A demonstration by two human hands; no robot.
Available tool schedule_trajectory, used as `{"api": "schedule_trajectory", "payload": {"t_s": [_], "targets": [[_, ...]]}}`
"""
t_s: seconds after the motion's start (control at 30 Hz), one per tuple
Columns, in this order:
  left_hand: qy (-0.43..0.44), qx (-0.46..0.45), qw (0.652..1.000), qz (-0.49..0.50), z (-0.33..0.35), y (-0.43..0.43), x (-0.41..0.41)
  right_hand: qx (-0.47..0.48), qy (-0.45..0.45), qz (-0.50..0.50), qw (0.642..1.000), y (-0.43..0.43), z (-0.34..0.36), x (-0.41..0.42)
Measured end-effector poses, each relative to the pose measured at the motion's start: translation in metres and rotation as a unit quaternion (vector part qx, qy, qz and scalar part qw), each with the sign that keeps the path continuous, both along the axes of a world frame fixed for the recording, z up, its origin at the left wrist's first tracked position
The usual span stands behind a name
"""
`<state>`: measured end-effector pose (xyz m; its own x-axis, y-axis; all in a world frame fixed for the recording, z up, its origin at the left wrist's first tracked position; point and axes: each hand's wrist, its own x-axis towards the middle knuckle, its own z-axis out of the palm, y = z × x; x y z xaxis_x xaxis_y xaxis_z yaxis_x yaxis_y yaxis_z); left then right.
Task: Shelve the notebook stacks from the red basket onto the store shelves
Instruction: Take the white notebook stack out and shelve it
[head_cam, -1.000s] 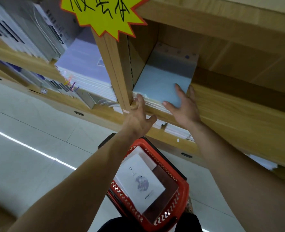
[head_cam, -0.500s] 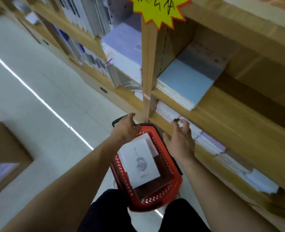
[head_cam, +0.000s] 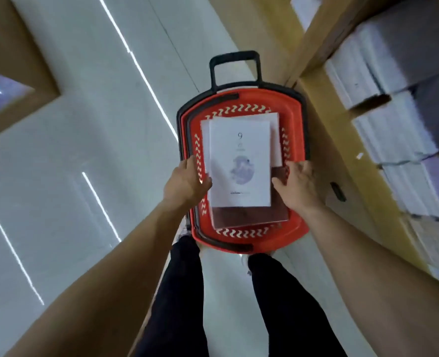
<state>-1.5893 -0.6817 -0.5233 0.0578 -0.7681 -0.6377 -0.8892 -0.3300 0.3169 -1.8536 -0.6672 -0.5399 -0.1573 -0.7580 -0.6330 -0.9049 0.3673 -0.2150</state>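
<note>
The red basket (head_cam: 294, 119) with a black rim and pull handle stands on the floor in front of my legs. Inside lies a stack of white notebooks (head_cam: 240, 163) with a "9" and a round picture on the top cover, over a dark red one (head_cam: 249, 215). My left hand (head_cam: 186, 181) is at the stack's left edge, fingers curled against it. My right hand (head_cam: 297, 180) is at the right edge, fingers spread and reaching under the stack. Whether either hand grips the stack, I cannot tell.
Wooden store shelves (head_cam: 342, 140) run along the right, holding rows of white notebook stacks (head_cam: 383, 135). A pale tiled floor (head_cam: 84, 124) lies to the left, with another wooden unit (head_cam: 15, 47) at the far left.
Both hands left the blue notebook stack on the shelf and dropped to the basket. My view swung from the shelf down to the floor.
</note>
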Motion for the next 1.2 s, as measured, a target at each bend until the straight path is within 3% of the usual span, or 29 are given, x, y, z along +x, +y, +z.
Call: {"api": "schedule_trajectory", "payload": {"t_s": [0.13, 0.37, 0.9, 1.2], "targets": [[-0.016, 0.001, 1.000, -0.002, -0.059, 0.017, 0.005, 0.021, -0.023, 0.028, 0.999, -0.005, -0.065, 0.014], [-0.063, -0.059, 0.991, -0.102, -0.103, 0.016, -0.005, 0.007, -0.055, 0.023, 0.998, 0.000, -0.118, 0.028], [0.003, -0.074, 0.996, -0.059, -0.121, 0.011, -0.022, -0.016, -0.157, -0.133, 0.979, 0.011, -0.138, 0.044], [0.133, -0.035, 0.990, 0.040, -0.117, 0.019, -0.034, -0.036, -0.161, -0.161, 0.973, 0.011, -0.139, 0.049]]}}
